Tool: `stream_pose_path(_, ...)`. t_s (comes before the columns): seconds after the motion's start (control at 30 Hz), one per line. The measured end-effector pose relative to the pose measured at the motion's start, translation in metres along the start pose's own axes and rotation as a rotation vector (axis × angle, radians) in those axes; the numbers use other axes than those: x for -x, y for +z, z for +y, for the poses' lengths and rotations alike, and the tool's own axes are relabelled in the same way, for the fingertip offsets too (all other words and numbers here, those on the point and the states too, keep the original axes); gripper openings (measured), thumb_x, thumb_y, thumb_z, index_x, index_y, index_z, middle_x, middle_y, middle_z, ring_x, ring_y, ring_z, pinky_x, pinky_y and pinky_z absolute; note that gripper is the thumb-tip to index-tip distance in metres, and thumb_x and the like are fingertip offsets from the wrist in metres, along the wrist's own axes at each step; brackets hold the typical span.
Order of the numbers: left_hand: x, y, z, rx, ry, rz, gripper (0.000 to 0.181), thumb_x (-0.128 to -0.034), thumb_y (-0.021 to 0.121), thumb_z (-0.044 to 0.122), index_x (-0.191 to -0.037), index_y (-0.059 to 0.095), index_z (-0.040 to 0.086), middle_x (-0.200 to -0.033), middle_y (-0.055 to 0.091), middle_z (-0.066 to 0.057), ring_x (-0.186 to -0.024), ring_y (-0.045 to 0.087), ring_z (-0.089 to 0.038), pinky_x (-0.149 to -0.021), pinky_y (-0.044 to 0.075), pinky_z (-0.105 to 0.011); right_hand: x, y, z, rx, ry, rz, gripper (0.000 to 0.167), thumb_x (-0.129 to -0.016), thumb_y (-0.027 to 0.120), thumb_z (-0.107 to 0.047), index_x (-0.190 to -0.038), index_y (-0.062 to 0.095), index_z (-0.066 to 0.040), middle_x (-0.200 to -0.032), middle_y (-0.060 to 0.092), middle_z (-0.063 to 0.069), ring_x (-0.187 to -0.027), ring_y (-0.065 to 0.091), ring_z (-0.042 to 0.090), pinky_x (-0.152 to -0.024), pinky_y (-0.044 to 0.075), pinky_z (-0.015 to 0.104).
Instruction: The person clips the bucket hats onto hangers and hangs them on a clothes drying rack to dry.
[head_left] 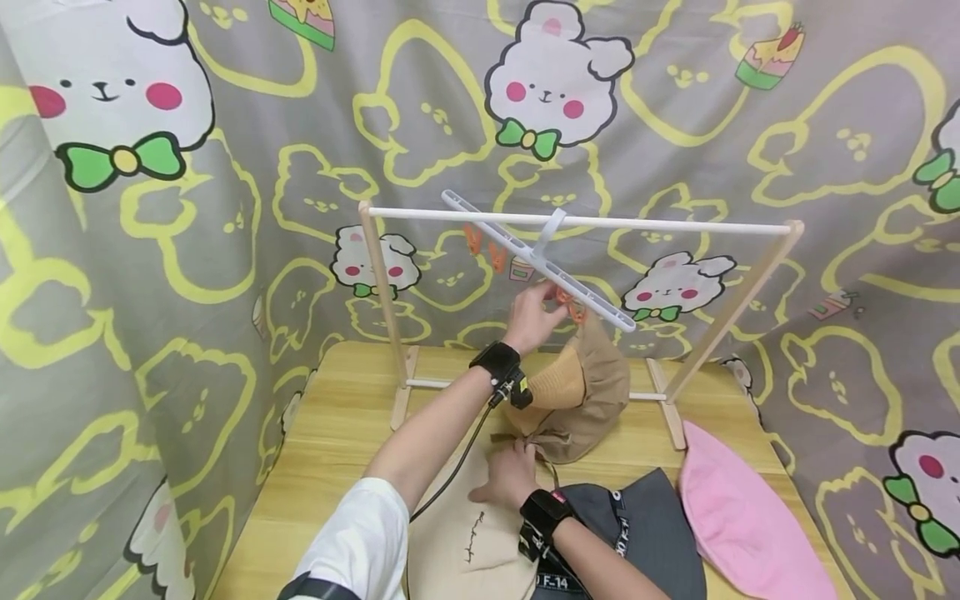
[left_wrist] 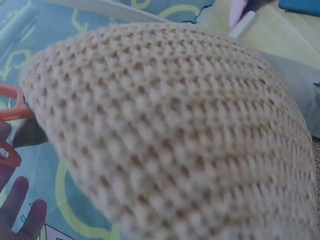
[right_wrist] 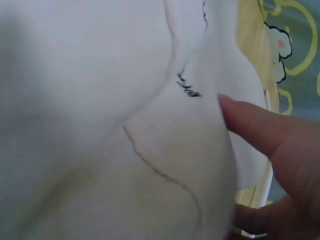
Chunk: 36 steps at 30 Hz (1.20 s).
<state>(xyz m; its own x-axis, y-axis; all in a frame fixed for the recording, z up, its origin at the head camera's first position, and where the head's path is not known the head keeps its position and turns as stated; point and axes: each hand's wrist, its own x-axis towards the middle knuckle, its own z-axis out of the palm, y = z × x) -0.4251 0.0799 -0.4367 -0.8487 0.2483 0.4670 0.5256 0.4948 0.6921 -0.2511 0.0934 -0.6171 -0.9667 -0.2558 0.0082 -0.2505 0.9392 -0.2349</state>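
Observation:
My left hand (head_left: 534, 317) is raised under the pale hanger (head_left: 540, 258), its fingers pinching an orange clip (head_left: 576, 310). Beneath that clip hangs a brown hat (head_left: 606, 383) with a tan woven part (head_left: 561, 379). Woven fabric (left_wrist: 175, 125) fills most of the left wrist view, with orange clip handles (left_wrist: 12, 107) and fingers (left_wrist: 32, 217) at its left. Lower down, my right hand (head_left: 513, 477) is at the top of a beige hat (head_left: 450, 533), beside the brown hat's lower edge. Thumb and finger hold cream fabric (right_wrist: 175, 150) in the right wrist view.
The hanger hooks over the white bar (head_left: 675, 225) of a wooden rack (head_left: 381, 292). More orange clips (head_left: 483, 246) hang on its left half. A dark grey hat (head_left: 652, 525) and a pink hat (head_left: 750, 517) lie on the wooden table (head_left: 330, 433). Patterned curtains surround it.

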Motion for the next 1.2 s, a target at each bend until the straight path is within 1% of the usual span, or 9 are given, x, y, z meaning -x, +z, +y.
stream_pose_path(0.17, 0.001, 0.002, 0.001, 0.007, 0.014, 0.015, 0.019, -0.0978, 0.074, 0.032, -0.112, 0.071, 0.02, -0.111, 0.078, 0.002, -0.107, 0.071, -0.018, -0.097, 0.051, -0.039, 0.002, -0.001, -0.002, -0.154, -0.042, -0.035, 0.046, -0.07, 0.088, -0.049, -0.075, 0.056, -0.017, -0.071, 0.056, -0.002, -0.075, 0.056, 0.025, -0.077, 0.039, 0.046)
stream_pose_path(0.27, 0.003, 0.003, 0.001, -0.012, 0.032, 0.029, 0.016, -0.0995, 0.071, 0.03, -0.11, 0.066, 0.019, -0.107, 0.076, 0.002, -0.098, 0.071, -0.018, -0.086, 0.053, -0.034, 0.003, -0.004, -0.002, -0.314, -0.071, -0.046, 0.039, -0.08, 0.083, -0.04, -0.075, 0.053, -0.016, -0.067, 0.048, -0.005, -0.062, 0.048, 0.016, -0.063, 0.04, 0.038)
stream_pose_path(0.4, 0.007, 0.006, 0.001, -0.077, 0.065, 0.05, 0.018, -0.1003, 0.069, 0.031, -0.102, 0.061, 0.016, -0.097, 0.07, -0.002, -0.081, 0.063, -0.015, -0.069, 0.047, -0.029, 0.002, -0.007, -0.002, -0.47, -0.116, -0.023, 0.042, -0.09, 0.077, -0.032, -0.069, 0.045, -0.016, -0.062, 0.035, -0.009, -0.054, 0.032, 0.008, -0.053, 0.029, 0.027)
stream_pose_path(0.5, 0.009, 0.005, 0.001, -0.141, 0.098, 0.07, 0.026, -0.1009, 0.069, 0.036, -0.093, 0.058, 0.014, -0.087, 0.063, -0.003, -0.072, 0.056, -0.015, -0.062, 0.041, -0.028, 0.001, -0.01, -0.004, -0.502, -0.149, 0.045, 0.045, -0.094, 0.074, -0.029, -0.066, 0.041, -0.016, -0.06, 0.03, -0.012, -0.051, 0.026, 0.004, -0.052, 0.024, 0.023)
stream_pose_path(0.6, 0.011, 0.004, 0.003, -0.205, 0.12, 0.089, 0.032, -0.1012, 0.069, 0.041, -0.087, 0.055, 0.015, -0.08, 0.056, 0.001, -0.067, 0.052, -0.015, -0.058, 0.037, -0.029, -0.001, -0.016, -0.008, -0.489, -0.166, 0.126, 0.041, -0.096, 0.071, -0.024, -0.066, 0.044, -0.016, -0.06, 0.031, -0.012, -0.052, 0.029, 0.004, -0.052, 0.025, 0.023)
stream_pose_path(0.77, 0.01, 0.001, 0.004, -0.311, 0.149, 0.1, 0.03, -0.101, 0.067, 0.042, -0.085, 0.055, 0.019, -0.073, 0.056, 0.006, -0.059, 0.05, -0.013, -0.053, 0.036, -0.029, -0.005, -0.031, -0.015, -0.472, -0.122, 0.187, 0.039, -0.097, 0.067, -0.02, -0.065, 0.045, -0.017, -0.059, 0.033, -0.011, -0.052, 0.033, 0.006, -0.05, 0.026, 0.024)
stream_pose_path(1.0, 0.005, -0.007, 0.007, -0.519, 0.27, 0.117, 0.036, -0.1, 0.063, 0.047, -0.074, 0.058, 0.022, -0.059, 0.056, 0.009, -0.052, 0.047, -0.013, -0.052, 0.035, -0.03, -0.012, -0.052, -0.016, -0.527, -0.044, 0.3, 0.039, -0.094, 0.067, -0.017, -0.063, 0.043, -0.016, -0.057, 0.033, -0.01, -0.051, 0.034, 0.01, -0.051, 0.028, 0.029)
stream_pose_path(1.1, 0.005, -0.011, 0.009, -0.575, 0.268, 0.089, 0.041, -0.1013, 0.059, 0.049, -0.07, 0.055, 0.023, -0.056, 0.053, 0.009, -0.05, 0.045, -0.013, -0.05, 0.031, -0.029, -0.018, -0.053, -0.011, -0.579, -0.038, 0.385, 0.041, -0.096, 0.065, -0.022, -0.062, 0.042, -0.019, -0.056, 0.033, -0.011, -0.05, 0.033, 0.011, -0.051, 0.028, 0.03)
stream_pose_path(1.2, 0.005, -0.016, 0.011, -0.598, 0.226, 0.037, 0.045, -0.1033, 0.054, 0.052, -0.069, 0.053, 0.023, -0.057, 0.049, 0.009, -0.049, 0.044, -0.013, -0.048, 0.029, -0.029, -0.024, -0.058, -0.01, -0.604, -0.017, 0.447, 0.043, -0.098, 0.063, -0.023, -0.063, 0.039, -0.02, -0.056, 0.031, -0.011, -0.05, 0.034, 0.011, -0.05, 0.03, 0.033)
